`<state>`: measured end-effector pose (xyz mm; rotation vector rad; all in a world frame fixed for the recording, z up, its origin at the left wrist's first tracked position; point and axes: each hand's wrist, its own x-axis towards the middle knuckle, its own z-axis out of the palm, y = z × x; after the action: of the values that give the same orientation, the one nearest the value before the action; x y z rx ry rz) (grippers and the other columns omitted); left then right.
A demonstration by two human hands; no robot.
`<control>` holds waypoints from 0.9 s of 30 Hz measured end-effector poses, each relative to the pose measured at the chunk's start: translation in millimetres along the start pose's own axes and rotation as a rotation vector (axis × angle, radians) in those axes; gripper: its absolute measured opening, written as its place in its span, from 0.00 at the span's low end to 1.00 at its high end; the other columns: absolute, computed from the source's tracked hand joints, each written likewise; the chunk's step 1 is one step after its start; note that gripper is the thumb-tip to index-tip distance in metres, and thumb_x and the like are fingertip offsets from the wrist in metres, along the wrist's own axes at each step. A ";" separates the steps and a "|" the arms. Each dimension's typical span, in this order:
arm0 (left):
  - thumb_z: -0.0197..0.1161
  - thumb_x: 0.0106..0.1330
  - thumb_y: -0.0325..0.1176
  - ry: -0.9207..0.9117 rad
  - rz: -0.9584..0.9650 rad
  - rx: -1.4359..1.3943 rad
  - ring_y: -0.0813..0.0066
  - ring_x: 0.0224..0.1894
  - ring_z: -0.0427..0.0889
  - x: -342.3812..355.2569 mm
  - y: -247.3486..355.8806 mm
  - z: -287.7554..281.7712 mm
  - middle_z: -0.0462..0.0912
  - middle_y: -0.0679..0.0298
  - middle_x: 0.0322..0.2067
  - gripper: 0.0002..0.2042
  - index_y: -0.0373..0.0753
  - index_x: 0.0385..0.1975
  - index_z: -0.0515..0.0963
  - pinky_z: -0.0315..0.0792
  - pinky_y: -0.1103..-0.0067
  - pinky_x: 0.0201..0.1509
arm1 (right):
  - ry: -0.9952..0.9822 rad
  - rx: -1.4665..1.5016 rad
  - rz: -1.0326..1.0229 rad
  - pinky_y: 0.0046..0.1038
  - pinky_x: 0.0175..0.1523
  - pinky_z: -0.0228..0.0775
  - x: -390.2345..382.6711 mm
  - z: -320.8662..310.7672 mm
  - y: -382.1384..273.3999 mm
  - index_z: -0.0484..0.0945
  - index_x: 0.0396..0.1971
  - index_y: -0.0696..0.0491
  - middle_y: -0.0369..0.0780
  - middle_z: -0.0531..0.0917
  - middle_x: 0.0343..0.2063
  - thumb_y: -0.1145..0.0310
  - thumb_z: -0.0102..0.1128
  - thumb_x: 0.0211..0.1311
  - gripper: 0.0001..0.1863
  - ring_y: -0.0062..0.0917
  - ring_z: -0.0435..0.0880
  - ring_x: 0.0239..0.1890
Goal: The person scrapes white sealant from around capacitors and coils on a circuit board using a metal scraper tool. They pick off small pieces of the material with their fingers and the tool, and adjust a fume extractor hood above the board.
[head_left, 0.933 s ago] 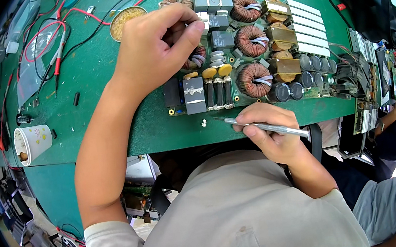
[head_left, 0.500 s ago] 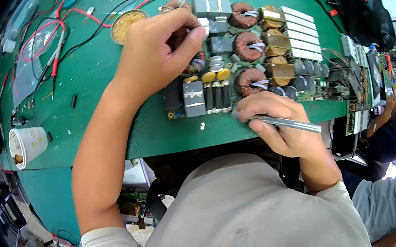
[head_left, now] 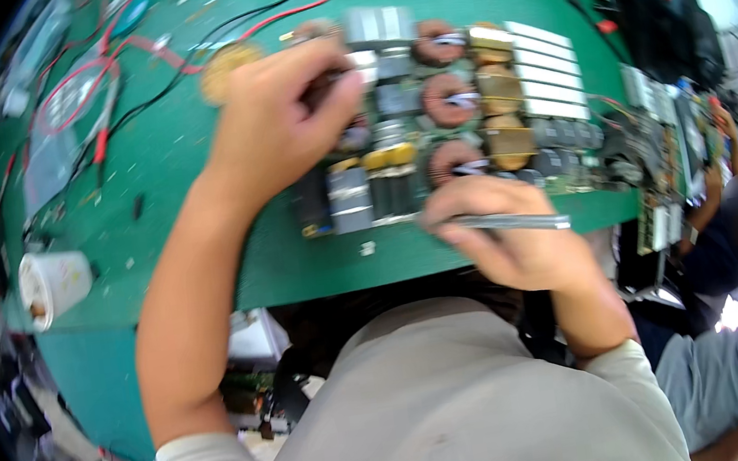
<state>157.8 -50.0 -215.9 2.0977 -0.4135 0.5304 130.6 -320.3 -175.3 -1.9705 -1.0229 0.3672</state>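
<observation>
A crowded circuit board (head_left: 400, 219) lies on the green table, bearing copper-wound coils (head_left: 448, 101), grey blocks (head_left: 379, 26) and a row of white bars (head_left: 545, 69). Over its left part, my left hand (head_left: 275, 117) has thumb and forefinger bent together in a pinch; anything between the tips is hidden. My right hand (head_left: 519, 234) is closed around a slim silver metal tool (head_left: 526, 220) at the board's near edge. The tool's working end is covered by my fingers, and motion blurs both hands. A small white scrap (head_left: 368, 248) lies just off the near edge.
Behind my left hand sits a round tin (head_left: 227, 70) of yellowish stuff. Red and black test leads (head_left: 101, 144) tangle at the far left, above a white paper cup (head_left: 57, 281). A black bag (head_left: 662, 15) is at the far right, and co-workers (head_left: 731, 360) are at the right.
The whole view has shifted slightly and blurred. The silver tool in my right hand has turned from sloping to nearly level. My left hand keeps its pinch over the board.
</observation>
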 end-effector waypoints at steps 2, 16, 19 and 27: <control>0.69 0.68 0.31 -0.010 0.001 -0.040 0.86 0.22 0.74 1.9 2.0 1.1 0.79 0.68 0.20 0.06 0.34 0.35 0.82 0.67 0.83 0.26 | 0.003 0.038 -0.006 0.37 0.47 0.78 0.2 -1.9 2.9 0.81 0.43 0.58 0.44 0.86 0.38 0.77 0.65 0.65 0.08 0.44 0.84 0.39; 0.70 0.69 0.30 -0.011 0.024 0.014 0.88 0.22 0.73 -3.3 -4.6 -0.4 0.78 0.70 0.21 0.06 0.34 0.36 0.83 0.67 0.85 0.25 | -0.122 -0.071 -0.041 0.39 0.44 0.77 22.9 -1.9 -8.0 0.80 0.42 0.59 0.45 0.85 0.38 0.77 0.66 0.63 0.09 0.46 0.84 0.39; 0.70 0.69 0.30 -0.025 0.005 0.022 0.88 0.23 0.75 -3.8 -4.4 -1.3 0.80 0.70 0.22 0.06 0.34 0.37 0.83 0.68 0.85 0.26 | -0.170 -0.102 -0.080 0.40 0.44 0.77 29.3 -5.5 -8.6 0.80 0.41 0.59 0.44 0.85 0.38 0.77 0.65 0.63 0.08 0.45 0.84 0.39; 0.70 0.69 0.31 -0.030 -0.016 0.016 0.86 0.23 0.76 -2.3 -0.8 -2.0 0.81 0.69 0.23 0.07 0.34 0.37 0.83 0.70 0.84 0.28 | -0.201 -0.103 -0.071 0.40 0.47 0.77 36.1 -5.8 -7.7 0.80 0.40 0.57 0.41 0.85 0.38 0.74 0.66 0.63 0.07 0.43 0.84 0.40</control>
<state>155.8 -47.7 -216.6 2.1246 -0.4114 0.4946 152.4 -293.3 -161.4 -2.0122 -1.2585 0.4897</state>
